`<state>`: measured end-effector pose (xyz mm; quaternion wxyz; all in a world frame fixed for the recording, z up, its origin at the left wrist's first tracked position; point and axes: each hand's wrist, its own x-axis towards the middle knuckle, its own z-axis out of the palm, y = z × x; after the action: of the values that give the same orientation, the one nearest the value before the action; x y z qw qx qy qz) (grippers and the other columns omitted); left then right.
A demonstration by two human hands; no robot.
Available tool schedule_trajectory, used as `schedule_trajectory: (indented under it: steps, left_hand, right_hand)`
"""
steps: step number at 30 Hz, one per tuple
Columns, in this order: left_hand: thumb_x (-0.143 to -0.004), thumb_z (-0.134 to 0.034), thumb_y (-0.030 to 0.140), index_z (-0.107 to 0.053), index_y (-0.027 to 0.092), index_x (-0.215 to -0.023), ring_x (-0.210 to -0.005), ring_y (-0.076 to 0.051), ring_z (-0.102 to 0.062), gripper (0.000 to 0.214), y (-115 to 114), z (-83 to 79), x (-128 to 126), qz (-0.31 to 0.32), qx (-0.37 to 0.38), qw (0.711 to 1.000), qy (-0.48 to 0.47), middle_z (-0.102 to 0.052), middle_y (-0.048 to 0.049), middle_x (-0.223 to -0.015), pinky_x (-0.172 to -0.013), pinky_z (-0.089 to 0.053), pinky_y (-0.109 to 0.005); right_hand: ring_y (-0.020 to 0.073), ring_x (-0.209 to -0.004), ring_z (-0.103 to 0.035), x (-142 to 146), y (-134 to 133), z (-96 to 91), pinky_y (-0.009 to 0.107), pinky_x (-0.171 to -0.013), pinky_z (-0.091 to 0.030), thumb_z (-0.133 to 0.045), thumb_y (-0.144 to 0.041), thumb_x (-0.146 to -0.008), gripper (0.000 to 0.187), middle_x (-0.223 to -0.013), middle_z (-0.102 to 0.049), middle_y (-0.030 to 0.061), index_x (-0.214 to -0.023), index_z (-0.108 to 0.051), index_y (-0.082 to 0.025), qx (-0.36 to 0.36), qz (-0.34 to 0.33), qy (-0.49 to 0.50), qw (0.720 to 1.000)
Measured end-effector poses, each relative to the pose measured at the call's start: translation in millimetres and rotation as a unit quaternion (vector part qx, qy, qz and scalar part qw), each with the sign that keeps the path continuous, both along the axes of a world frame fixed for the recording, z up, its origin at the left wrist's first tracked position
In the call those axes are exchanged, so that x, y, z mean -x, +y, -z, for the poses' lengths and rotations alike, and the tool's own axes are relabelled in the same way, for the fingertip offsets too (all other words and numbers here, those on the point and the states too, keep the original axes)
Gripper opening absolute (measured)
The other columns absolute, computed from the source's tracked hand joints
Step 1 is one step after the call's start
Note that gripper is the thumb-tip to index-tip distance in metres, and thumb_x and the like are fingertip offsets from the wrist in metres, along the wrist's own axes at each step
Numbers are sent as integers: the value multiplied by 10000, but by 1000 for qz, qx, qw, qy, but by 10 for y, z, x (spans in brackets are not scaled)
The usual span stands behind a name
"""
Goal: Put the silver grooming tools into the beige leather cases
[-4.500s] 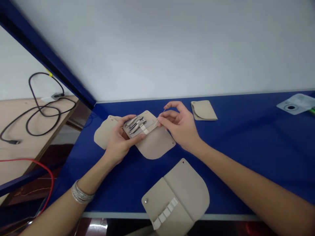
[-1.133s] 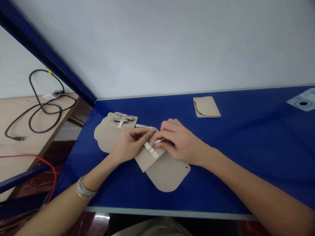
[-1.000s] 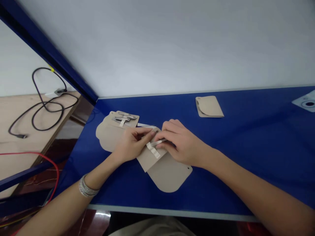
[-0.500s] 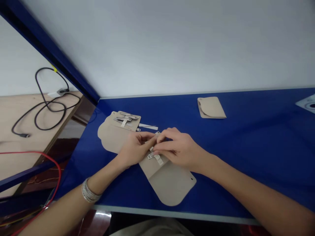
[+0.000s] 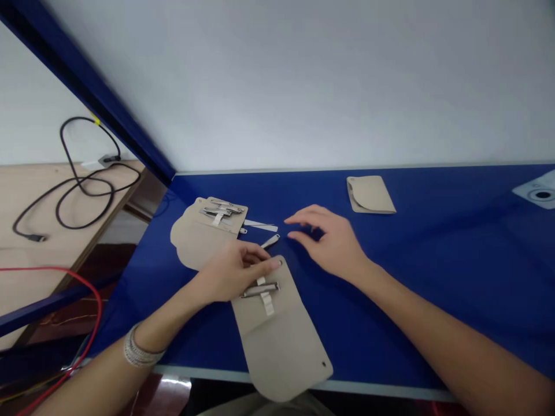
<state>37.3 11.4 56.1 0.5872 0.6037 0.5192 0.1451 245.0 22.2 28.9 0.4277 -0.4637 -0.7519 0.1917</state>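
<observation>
My left hand [image 5: 237, 270] pinches the upper end of an unfolded beige manicure case [image 5: 281, 346], thumb on its face. A white elastic strap on this case crosses a silver nail clipper [image 5: 271, 287], partly covered by my left fingers. Beyond that hand lies a small loose metal tool [image 5: 271, 241], its lower end hidden. My right hand [image 5: 332, 240] hovers to the right of the tool, thumb and forefinger apart, holding nothing. At the left a second unfolded case [image 5: 195, 237] holds several silver tools [image 5: 223, 211] under its strap, with a thin flat file [image 5: 261, 225] sticking out beside it.
A folded beige case [image 5: 375, 195] lies at the back of the blue table [image 5: 411, 277]. A white object with a dark round spot [image 5: 537, 189] sits at the far right edge. Black cable [image 5: 82, 179] coils on the wooden table at left, and a red cable [image 5: 93, 294] hangs nearby.
My right hand has left the case and moved up and right, its fingers opening. The case has turned and shifted toward me, with my left hand still on it.
</observation>
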Motion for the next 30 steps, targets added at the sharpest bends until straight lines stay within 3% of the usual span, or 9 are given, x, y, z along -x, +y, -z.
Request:
schedule_trajectory:
  steps: [4,8,10,13,16,19,21,25,30]
  left_hand:
    - [-682,-755,415,-741,208,-909,-568,-147,-592,308,17,-66,68,88,-29,996,-3,-724,-31,-745,-475,-397,-225]
    - [-575,-839,330,-718,220,-1004,-741,-211,-662,459,53,-136,134,132,5,991,-33,-743,-56,-895,-602,-488,-269]
    - [-561,-850,307,-693,221,-1053,-777,-225,-673,524,69,-136,139,110,22,993,-39,-738,-54,-893,-644,-510,-293]
    - [-581,-847,302,-661,218,-1078,-785,-223,-674,538,78,-81,108,21,17,998,-56,-724,-42,-872,-666,-524,-308]
    - [-609,-841,298,-641,206,-1060,-816,-218,-672,502,76,3,65,-67,1,993,-102,-717,-45,-899,-697,-537,-314]
    - [-629,-835,293,-639,193,-1045,-826,-215,-670,471,78,68,44,-97,-16,986,-135,-715,-51,-918,-731,-541,-326]
    - [-635,-833,293,-636,182,-1055,-822,-211,-668,477,83,91,41,-105,-23,984,-145,-711,-52,-916,-741,-539,-330]
    - [-653,-825,299,-615,180,-1088,-854,-200,-663,497,85,103,28,-117,-24,979,-167,-704,-52,-951,-771,-536,-321]
    - [-735,-760,309,-602,161,-1093,-889,-189,-645,419,71,96,-10,-110,-27,977,-180,-687,-70,-994,-781,-524,-306]
  right_hand:
    - [216,-936,-536,100,4,56,392,-821,-427,-574,-184,-893,249,-1071,-639,96,-1102,-702,-224,-19,-94,-143,985]
    - [230,-932,-493,189,-30,73,397,-792,-399,-532,-215,-926,206,-1027,-632,119,-979,-728,-176,-30,-82,-190,978]
    - [219,-905,-517,153,-23,64,397,-800,-412,-546,-210,-918,176,-963,-647,106,-921,-716,-165,-24,-52,-143,988]
    - [190,-816,-584,50,-1,28,367,-754,-466,-609,-253,-881,104,-880,-668,72,-900,-674,-173,39,9,-3,999]
    - [171,-741,-631,-19,9,-28,335,-684,-516,-670,-326,-832,177,-831,-677,47,-921,-623,-181,131,7,134,982]
    - [170,-742,-657,-33,3,-91,333,-683,-550,-724,-357,-773,306,-830,-675,29,-999,-596,-195,157,-20,204,966]
    - [178,-764,-663,-41,-3,-141,338,-696,-561,-753,-350,-738,326,-828,-672,25,-990,-612,-200,138,-10,213,967]
    - [198,-812,-663,-96,-1,-234,350,-730,-560,-765,-284,-725,197,-854,-690,38,-873,-668,-196,88,41,206,974]
    - [188,-770,-634,-93,-11,-189,335,-682,-506,-687,-262,-818,84,-846,-707,44,-867,-730,-210,88,-23,47,995]
